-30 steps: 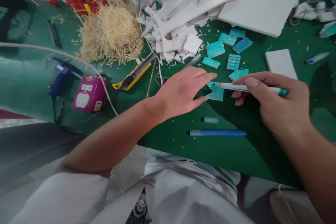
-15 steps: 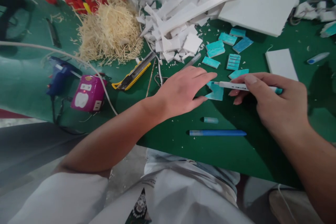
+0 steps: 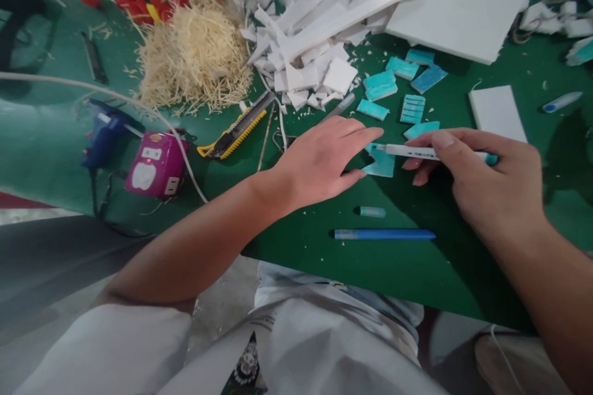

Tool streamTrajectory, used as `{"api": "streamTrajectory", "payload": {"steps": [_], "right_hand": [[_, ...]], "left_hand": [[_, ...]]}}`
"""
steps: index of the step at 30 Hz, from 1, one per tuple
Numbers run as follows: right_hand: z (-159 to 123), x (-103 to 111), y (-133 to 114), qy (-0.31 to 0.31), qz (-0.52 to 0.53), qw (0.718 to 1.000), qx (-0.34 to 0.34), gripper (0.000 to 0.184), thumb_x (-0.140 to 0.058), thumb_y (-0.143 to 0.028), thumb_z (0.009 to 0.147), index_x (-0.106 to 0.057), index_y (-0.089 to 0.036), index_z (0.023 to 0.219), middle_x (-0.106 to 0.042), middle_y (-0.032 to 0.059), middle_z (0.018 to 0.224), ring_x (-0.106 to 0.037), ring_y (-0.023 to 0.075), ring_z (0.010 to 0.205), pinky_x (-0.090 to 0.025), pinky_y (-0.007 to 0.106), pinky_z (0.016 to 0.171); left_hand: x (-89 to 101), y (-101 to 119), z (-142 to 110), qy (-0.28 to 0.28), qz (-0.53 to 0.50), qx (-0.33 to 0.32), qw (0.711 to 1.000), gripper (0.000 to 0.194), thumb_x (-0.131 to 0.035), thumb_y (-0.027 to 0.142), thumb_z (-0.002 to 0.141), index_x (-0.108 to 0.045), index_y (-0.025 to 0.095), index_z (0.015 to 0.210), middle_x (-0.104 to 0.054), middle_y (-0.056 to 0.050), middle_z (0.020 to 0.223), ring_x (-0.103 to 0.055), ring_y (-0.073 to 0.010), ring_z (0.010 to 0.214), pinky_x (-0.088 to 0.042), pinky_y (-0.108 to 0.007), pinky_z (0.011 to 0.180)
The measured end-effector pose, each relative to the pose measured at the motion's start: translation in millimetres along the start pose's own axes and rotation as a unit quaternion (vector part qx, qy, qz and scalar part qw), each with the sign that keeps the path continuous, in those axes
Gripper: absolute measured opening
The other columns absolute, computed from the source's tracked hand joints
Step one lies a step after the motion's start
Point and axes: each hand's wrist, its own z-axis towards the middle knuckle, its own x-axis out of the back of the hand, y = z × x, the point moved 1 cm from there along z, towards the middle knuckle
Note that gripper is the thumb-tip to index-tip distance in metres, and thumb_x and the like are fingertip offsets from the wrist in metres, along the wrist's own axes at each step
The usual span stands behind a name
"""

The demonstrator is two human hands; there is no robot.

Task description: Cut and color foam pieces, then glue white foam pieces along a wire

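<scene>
My right hand [image 3: 491, 179] is closed round a white marker [image 3: 408, 151] with teal ends. The marker lies nearly level, its tip pointing left over a teal-coloured foam piece [image 3: 383, 163]. My left hand [image 3: 319, 157] holds that piece down at its left side, the forefinger at the upper edge and the thumb at the lower corner. Part of the piece is hidden under the fingers and marker. A teal marker cap [image 3: 372, 212] and a blue pen [image 3: 384, 234] lie on the table nearer to me. Several more teal pieces [image 3: 380, 85] lie just beyond my hands.
Left of my hands are a yellow utility knife [image 3: 234, 129], a purple power adapter [image 3: 156, 163] and a blue glue gun [image 3: 105, 129] with cords. Behind lie wood shavings [image 3: 199, 55], white foam scraps [image 3: 301, 68] and a large foam sheet [image 3: 463, 0]. A white block [image 3: 498, 112] sits right.
The marker's tip has shifted very slightly left along the teal foam piece, with my right hand. My left hand stays in place.
</scene>
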Motion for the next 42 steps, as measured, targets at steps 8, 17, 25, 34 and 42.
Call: {"api": "streamTrajectory", "payload": {"steps": [8, 17, 25, 34, 42], "right_hand": [[0.0, -1.2, -0.4, -0.007, 0.014, 1.0, 0.011, 0.019, -0.077, -0.039, 0.091, -0.087, -0.027, 0.08, -0.073, 0.0002, 0.063, -0.065, 0.0154, 0.052, -0.056, 0.03, 0.055], [0.1, 0.0, 0.4, -0.011, -0.004, 1.0, 0.019, 0.023, -0.078, -0.042, 0.092, -0.086, -0.024, 0.082, -0.075, 0.0012, 0.066, -0.065, 0.0132, 0.054, -0.055, 0.028, 0.056], [0.2, -0.1, 0.6, -0.008, -0.015, 1.0, 0.022, 0.026, -0.077, -0.047, 0.092, -0.087, -0.024, 0.085, -0.074, 0.0012, 0.064, -0.068, 0.0151, 0.056, -0.056, 0.029, 0.056], [1.3, -1.7, -0.1, -0.004, -0.021, 1.0, 0.022, 0.023, -0.077, -0.044, 0.091, -0.089, -0.024, 0.085, -0.076, 0.0018, 0.066, -0.066, 0.0147, 0.057, -0.058, 0.031, 0.063], [1.1, -1.2, 3.1, -0.006, -0.019, 0.999, 0.035, 0.021, -0.077, -0.046, 0.094, -0.088, -0.031, 0.085, -0.072, -0.001, 0.062, -0.07, 0.0192, 0.059, -0.059, 0.035, 0.063]], "left_hand": [[0.8, 0.0, -0.1, -0.003, -0.004, 0.003, 1.0, 0.052, -0.066, 0.022, 0.103, -0.056, 0.009, 0.153, -0.07, -0.017, 0.142, -0.064, -0.0297, 0.135, -0.053, -0.046, 0.117], [0.3, 0.4, 0.3, 0.001, -0.006, 0.002, 1.0, 0.053, -0.068, 0.021, 0.102, -0.057, 0.008, 0.153, -0.07, -0.017, 0.141, -0.065, -0.0302, 0.135, -0.054, -0.045, 0.116], [1.3, 0.4, 0.3, -0.005, -0.003, 0.006, 1.0, 0.053, -0.067, 0.022, 0.103, -0.056, 0.009, 0.153, -0.07, -0.017, 0.142, -0.064, -0.0302, 0.136, -0.053, -0.045, 0.116], [0.8, 0.1, 0.4, 0.0, -0.003, -0.001, 1.0, 0.052, -0.066, 0.021, 0.103, -0.056, 0.008, 0.152, -0.07, -0.017, 0.142, -0.064, -0.0301, 0.135, -0.053, -0.044, 0.117], [0.9, 1.6, 0.6, -0.008, -0.007, 0.009, 1.0, 0.052, -0.065, 0.022, 0.103, -0.056, 0.01, 0.153, -0.07, -0.017, 0.142, -0.064, -0.0304, 0.136, -0.053, -0.047, 0.116]]}}
